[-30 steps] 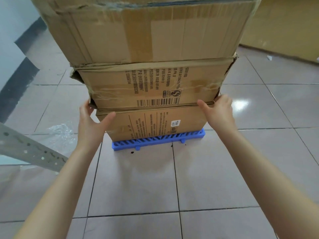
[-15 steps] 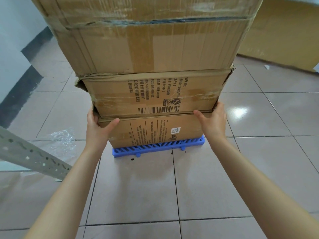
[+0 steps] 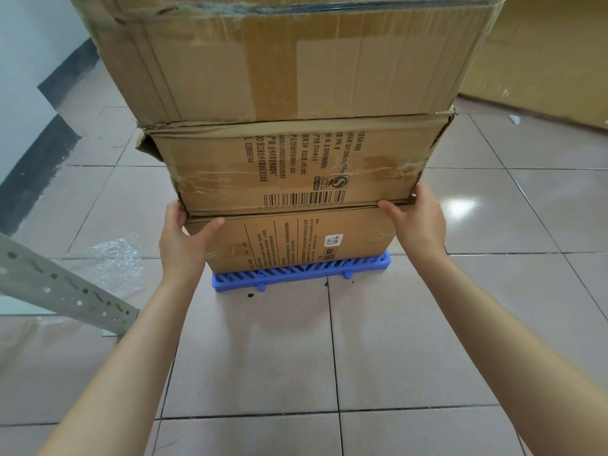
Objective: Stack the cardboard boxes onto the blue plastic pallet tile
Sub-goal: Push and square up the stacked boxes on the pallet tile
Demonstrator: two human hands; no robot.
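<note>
Sitting on the blue plastic pallet tile (image 3: 301, 272) is a stack of 3 cardboard boxes: the bottom box (image 3: 296, 241) is resting directly on the tile, the middle box (image 3: 296, 166) with a barcode is lying on it, and the large top box (image 3: 289, 57) is overhanging both. The left hand (image 3: 182, 243) is pressing against the left corner of the stack at the seam between the bottom and middle boxes, its thumb lying across the front face of the bottom box and its fingers wrapping around the side out of sight. The right hand (image 3: 416, 225) is doing the same at the right corner, thumb on the front along the seam, fingers curling around the side. Both hands are clasping the corners rather than hanging open. Below and between the wrists, the tile's slotted front edge is showing on the tiled floor (image 3: 256, 350). Out to the left of the left hand, a crumpled sheet of clear plastic wrap (image 3: 115, 258) is lying on the floor, and a perforated grey metal rail (image 3: 62, 287) is slanting across just below it. Far beyond the right hand, more cardboard (image 3: 543, 54) is standing at the back.
</note>
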